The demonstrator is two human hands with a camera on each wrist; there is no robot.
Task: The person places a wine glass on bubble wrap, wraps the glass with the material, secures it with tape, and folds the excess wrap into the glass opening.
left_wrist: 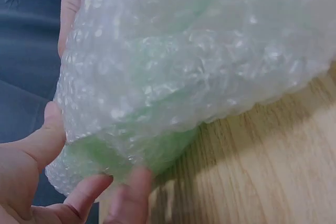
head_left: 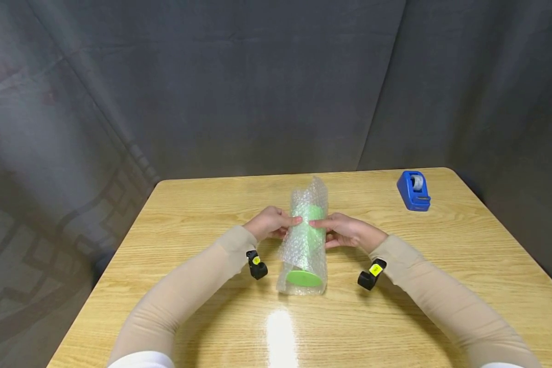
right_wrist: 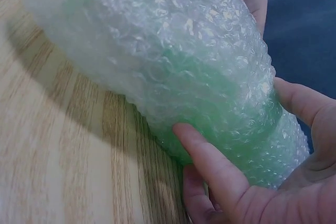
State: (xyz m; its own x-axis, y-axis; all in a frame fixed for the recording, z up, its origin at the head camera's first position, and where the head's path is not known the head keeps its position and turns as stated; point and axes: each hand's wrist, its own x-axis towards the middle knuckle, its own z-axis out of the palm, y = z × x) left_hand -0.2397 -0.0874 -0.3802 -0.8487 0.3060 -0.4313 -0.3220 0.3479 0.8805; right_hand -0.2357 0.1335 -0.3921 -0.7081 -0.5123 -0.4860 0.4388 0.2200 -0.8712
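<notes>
A green cylindrical object [head_left: 304, 278] lies rolled up in clear bubble wrap [head_left: 303, 245], its flat round end showing at the near side. My left hand [head_left: 274, 222] grips the roll from the left, thumb on top and fingers curled under the side. From the right, my right hand [head_left: 345, 230] holds it in the same way, the two thumbs close together on top. Green shows through the bubble wrap [right_wrist: 184, 51] in the right wrist view. In the left wrist view, the wrap's edge [left_wrist: 131, 124] crosses the green surface near the fingers.
A blue tape dispenser [head_left: 413, 191] with a roll of clear tape stands at the back right of the wooden table [head_left: 202, 204]. Dark grey curtains [head_left: 257, 92] hang behind and beside the table.
</notes>
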